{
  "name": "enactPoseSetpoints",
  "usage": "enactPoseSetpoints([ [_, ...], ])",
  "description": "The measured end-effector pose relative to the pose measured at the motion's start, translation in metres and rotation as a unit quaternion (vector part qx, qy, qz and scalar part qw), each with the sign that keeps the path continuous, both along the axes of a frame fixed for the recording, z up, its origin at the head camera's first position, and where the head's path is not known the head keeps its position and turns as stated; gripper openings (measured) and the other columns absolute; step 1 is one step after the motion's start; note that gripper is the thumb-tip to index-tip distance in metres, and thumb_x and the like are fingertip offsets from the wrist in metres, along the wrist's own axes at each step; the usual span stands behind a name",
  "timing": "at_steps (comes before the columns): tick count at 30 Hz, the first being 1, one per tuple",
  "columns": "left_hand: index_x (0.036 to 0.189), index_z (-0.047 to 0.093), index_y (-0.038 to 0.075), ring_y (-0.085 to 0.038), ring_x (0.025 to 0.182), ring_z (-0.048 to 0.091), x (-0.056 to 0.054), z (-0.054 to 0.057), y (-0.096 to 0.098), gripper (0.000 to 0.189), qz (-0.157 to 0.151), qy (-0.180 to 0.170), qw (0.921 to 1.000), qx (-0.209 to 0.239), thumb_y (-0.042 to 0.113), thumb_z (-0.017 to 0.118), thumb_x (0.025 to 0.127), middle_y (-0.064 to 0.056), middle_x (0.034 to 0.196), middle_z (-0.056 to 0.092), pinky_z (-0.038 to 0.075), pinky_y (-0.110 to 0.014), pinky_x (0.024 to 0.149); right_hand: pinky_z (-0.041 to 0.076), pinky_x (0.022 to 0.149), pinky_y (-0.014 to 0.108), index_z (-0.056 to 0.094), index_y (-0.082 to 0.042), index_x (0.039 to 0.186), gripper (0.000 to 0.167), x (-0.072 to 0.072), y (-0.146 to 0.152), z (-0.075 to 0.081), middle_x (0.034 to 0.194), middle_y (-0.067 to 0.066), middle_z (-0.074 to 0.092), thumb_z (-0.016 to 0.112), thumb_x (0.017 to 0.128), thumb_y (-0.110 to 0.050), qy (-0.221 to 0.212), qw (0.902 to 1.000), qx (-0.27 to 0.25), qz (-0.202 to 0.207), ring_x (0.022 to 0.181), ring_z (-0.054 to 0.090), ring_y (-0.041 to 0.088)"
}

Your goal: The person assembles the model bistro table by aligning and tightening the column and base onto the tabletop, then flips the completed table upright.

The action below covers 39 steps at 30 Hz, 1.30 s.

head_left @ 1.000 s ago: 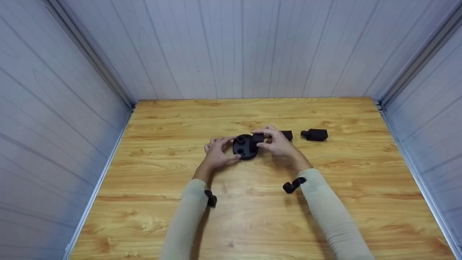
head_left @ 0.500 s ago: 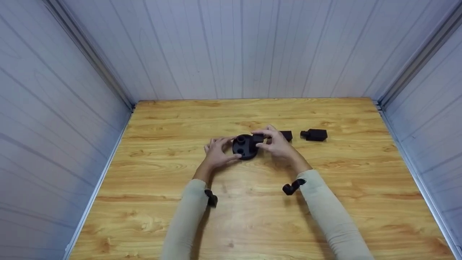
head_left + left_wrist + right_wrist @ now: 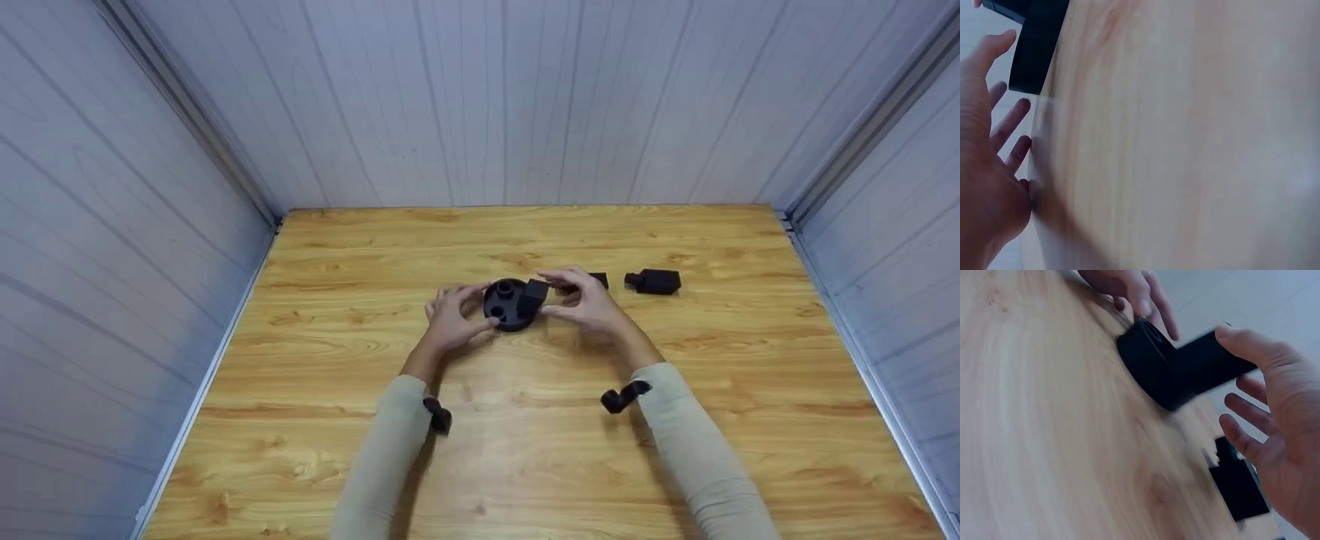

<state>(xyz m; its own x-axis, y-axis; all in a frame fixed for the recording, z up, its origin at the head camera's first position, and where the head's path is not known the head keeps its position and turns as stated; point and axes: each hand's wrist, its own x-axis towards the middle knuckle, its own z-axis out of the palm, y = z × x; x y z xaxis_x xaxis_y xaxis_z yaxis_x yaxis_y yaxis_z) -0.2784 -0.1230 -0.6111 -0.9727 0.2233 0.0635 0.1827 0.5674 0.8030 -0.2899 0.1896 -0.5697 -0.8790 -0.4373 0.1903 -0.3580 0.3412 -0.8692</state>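
A round black base (image 3: 514,321) with round sockets in its top lies flat on the wooden table. My left hand (image 3: 452,316) holds it by the rim, thumb at the near side and index finger at the far side. From the base's right side rises a black rectangular block (image 3: 534,293). Around that block my right hand (image 3: 590,304) is spread, thumb and fingers apart. In the right wrist view the right thumb (image 3: 1244,343) overlaps the block's upper end, while the other fingers stand away from it.
Partly behind the right hand lies a loose black block (image 3: 599,279). Farther right is another black block with a narrow neck (image 3: 656,281). Pale panel walls (image 3: 465,105) enclose the table at the back and both sides.
My right hand has loosened its pinch on the block and drawn slightly right, its fingers parting. The block stays standing on the base. My left hand keeps its place.
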Motion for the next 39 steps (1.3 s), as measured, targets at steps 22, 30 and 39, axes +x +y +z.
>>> enactPoseSetpoints([
  [22,0.155,0.067,0.018,-0.040,0.144,0.055,0.000,0.022,0.057,0.077,0.003,0.086,0.9961,0.020,0.040,0.097,0.088,-0.013,0.154,0.068,0.033,-0.069,0.116,0.055,0.115,0.067,0.066,-0.005,0.156,0.056,-0.003,0.067,-0.013,0.170,0.027,0.048,0.082,0.103,-0.006,-0.012,0.9936,0.012,-0.111,0.157,0.049,0.048],
  [30,0.149,0.071,0.021,-0.035,0.140,0.062,-0.002,0.023,0.079,0.064,-0.014,0.087,0.9960,0.017,0.027,0.097,0.091,-0.008,0.143,0.076,0.035,-0.063,0.114,0.049,0.124,0.068,0.063,-0.001,0.158,0.052,0.000,0.068,-0.029,0.175,0.029,0.041,0.075,0.107,-0.004,-0.042,0.9919,0.020,-0.118,0.163,0.042,0.051],
  [39,0.142,0.073,0.017,-0.034,0.131,0.073,-0.003,0.024,0.082,0.051,-0.022,0.100,0.9946,0.018,0.021,0.089,0.094,-0.010,0.141,0.080,0.039,-0.051,0.105,0.054,0.120,0.065,0.075,0.000,0.143,0.036,-0.006,0.064,-0.033,0.164,0.028,0.053,0.067,0.108,0.003,-0.036,0.9874,0.046,-0.147,0.151,0.056,0.051],
])
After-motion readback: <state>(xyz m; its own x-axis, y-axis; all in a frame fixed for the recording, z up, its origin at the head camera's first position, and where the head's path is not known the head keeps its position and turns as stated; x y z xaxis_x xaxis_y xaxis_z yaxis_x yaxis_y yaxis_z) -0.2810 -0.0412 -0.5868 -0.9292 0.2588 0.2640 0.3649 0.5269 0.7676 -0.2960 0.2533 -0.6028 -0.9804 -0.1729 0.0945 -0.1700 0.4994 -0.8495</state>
